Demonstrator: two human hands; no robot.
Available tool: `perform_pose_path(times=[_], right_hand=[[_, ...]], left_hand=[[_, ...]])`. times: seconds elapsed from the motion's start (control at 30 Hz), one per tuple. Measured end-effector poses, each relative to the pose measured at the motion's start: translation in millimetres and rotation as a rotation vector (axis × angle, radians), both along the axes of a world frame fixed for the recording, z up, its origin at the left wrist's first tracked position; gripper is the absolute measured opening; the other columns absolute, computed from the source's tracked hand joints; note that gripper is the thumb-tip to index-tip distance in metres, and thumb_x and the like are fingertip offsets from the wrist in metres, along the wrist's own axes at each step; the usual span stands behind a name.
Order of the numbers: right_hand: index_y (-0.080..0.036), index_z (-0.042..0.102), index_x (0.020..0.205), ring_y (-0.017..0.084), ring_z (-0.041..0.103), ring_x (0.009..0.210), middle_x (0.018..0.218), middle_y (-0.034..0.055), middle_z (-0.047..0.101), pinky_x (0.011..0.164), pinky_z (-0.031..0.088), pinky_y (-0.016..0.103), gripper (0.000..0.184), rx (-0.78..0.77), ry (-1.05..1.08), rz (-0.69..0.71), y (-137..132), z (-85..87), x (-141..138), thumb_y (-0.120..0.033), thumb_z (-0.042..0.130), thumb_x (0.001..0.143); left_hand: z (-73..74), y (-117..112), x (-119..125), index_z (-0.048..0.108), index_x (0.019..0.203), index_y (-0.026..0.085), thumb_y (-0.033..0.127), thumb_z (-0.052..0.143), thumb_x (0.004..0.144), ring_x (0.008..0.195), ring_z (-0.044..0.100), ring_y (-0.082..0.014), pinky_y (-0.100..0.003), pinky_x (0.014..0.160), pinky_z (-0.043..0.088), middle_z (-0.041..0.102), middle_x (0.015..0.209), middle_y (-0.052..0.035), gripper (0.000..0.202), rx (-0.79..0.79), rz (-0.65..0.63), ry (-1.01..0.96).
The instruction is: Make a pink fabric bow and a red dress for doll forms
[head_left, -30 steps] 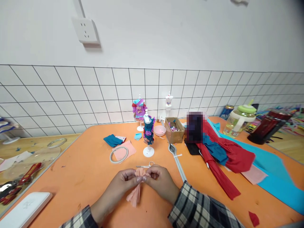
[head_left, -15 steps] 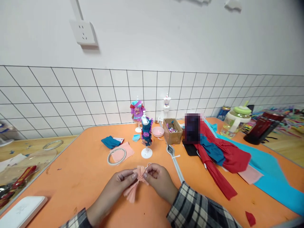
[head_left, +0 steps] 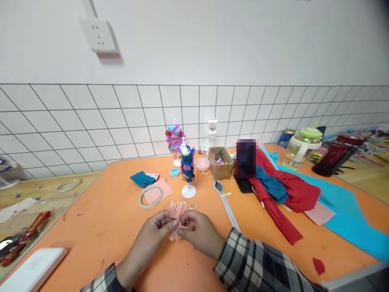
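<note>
My left hand [head_left: 161, 225] and my right hand [head_left: 199, 233] meet low in the middle of the head view. Between their fingertips they pinch a piece of pink pleated cloth [head_left: 177, 207], gathered at its centre and fanning out above and below. Just beyond the right fingers, a small white ring [head_left: 192, 206] shows; what it belongs to is hidden. Straight behind the hands stands a small mannequin [head_left: 187, 166] on a white base, dressed in dark teal with purple trim. A roll of tape [head_left: 150, 197] lies on a flat pink cloth [head_left: 165, 188] to the left.
A mannequin in purple [head_left: 175, 140], a bare white mannequin [head_left: 213, 126], a pink bowl [head_left: 202, 164] and a cardboard box [head_left: 221, 170] stand at the back. Red cloth [head_left: 298, 192] and blue cloth [head_left: 343, 207] cover the right. A white device [head_left: 33, 269] lies at left front.
Both hands have drawn closer together at the cloth's centre. The pink cloth has turned more upright, its lower fan now mostly behind the fingers. The camera view has shifted slightly.
</note>
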State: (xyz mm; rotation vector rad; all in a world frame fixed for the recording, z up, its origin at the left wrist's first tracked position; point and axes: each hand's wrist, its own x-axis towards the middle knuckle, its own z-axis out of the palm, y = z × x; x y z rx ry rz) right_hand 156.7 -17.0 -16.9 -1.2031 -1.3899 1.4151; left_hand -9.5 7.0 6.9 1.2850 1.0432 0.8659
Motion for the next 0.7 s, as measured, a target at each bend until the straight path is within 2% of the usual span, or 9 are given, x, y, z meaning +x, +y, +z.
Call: perform_pose_path(times=[0.1, 0.23, 0.33, 0.47, 0.53, 0.63, 0.7], right_hand=[[-0.017, 0.056, 0.076, 0.007, 0.044, 0.054, 0.064, -0.0040, 0.050, 0.043, 0.033, 0.015, 0.021, -0.004, 0.024, 0.055, 4.8, 1.9, 10.3, -0.029, 0.072, 0.070], [-0.017, 0.059, 0.083, 0.009, 0.047, 0.054, 0.066, -0.0033, 0.051, 0.037, 0.033, 0.016, 0.034, -0.083, 0.115, 0.106, 8.8, 2.8, 24.3, -0.047, 0.070, 0.070], [-0.016, 0.060, 0.086, 0.010, 0.050, 0.054, 0.067, -0.0017, 0.055, 0.035, 0.033, 0.016, 0.040, -0.114, 0.161, 0.105, 10.2, 5.4, 29.8, -0.053, 0.067, 0.071], [-0.017, 0.059, 0.084, 0.006, 0.042, 0.041, 0.056, -0.0056, 0.052, 0.034, 0.026, 0.017, 0.036, -0.088, 0.133, 0.064, 13.0, 3.2, 30.8, -0.051, 0.064, 0.074], [-0.017, 0.058, 0.082, 0.006, 0.042, 0.041, 0.054, -0.0064, 0.051, 0.038, 0.029, 0.018, 0.032, -0.038, 0.115, 0.047, 14.3, -1.0, 29.0, -0.047, 0.066, 0.074], [-0.016, 0.056, 0.075, 0.007, 0.051, 0.050, 0.062, -0.0040, 0.055, 0.046, 0.037, 0.019, 0.029, 0.048, 0.116, 0.038, 14.5, -6.0, 25.8, -0.042, 0.070, 0.071], [-0.016, 0.056, 0.075, 0.007, 0.049, 0.048, 0.062, -0.0042, 0.055, 0.045, 0.036, 0.019, 0.029, 0.030, 0.128, 0.046, 13.9, -6.0, 25.4, -0.042, 0.069, 0.072]], left_hand=[[1.5, 3.0, -0.2, 0.067, 0.071, 0.015, 0.039, 0.084, 0.061, 0.057, 0.055, -0.0134, -0.023, 0.056, 0.042, 0.063, 0.061, 0.0009, 0.031, 0.048, -0.007, 0.078], [-3.0, 5.3, -2.7, 0.068, 0.082, 0.015, 0.039, 0.079, 0.068, 0.070, 0.063, -0.0175, -0.026, 0.067, 0.047, 0.071, 0.076, -0.0037, 0.030, 0.027, -0.010, 0.003], [-3.0, 4.6, -3.5, 0.068, 0.089, 0.016, 0.039, 0.077, 0.072, 0.078, 0.065, -0.0197, -0.029, 0.074, 0.049, 0.073, 0.084, -0.0062, 0.029, 0.035, -0.028, -0.043], [2.9, 2.2, -2.6, 0.071, 0.084, 0.015, 0.042, 0.077, 0.071, 0.078, 0.065, -0.0211, -0.030, 0.074, 0.049, 0.073, 0.083, -0.0064, 0.030, 0.101, -0.053, 0.027], [4.3, 1.3, -2.4, 0.071, 0.085, 0.015, 0.043, 0.078, 0.070, 0.081, 0.065, -0.0226, -0.030, 0.076, 0.049, 0.073, 0.085, -0.0069, 0.032, 0.120, -0.075, 0.056], [3.1, -0.4, -2.5, 0.072, 0.086, 0.014, 0.042, 0.076, 0.073, 0.081, 0.065, -0.0229, -0.031, 0.075, 0.049, 0.073, 0.086, -0.0076, 0.032, 0.100, -0.086, 0.032], [1.9, -1.8, -2.6, 0.072, 0.088, 0.013, 0.041, 0.072, 0.078, 0.082, 0.066, -0.0230, -0.033, 0.078, 0.049, 0.073, 0.089, -0.0088, 0.029, 0.050, -0.095, -0.038]])
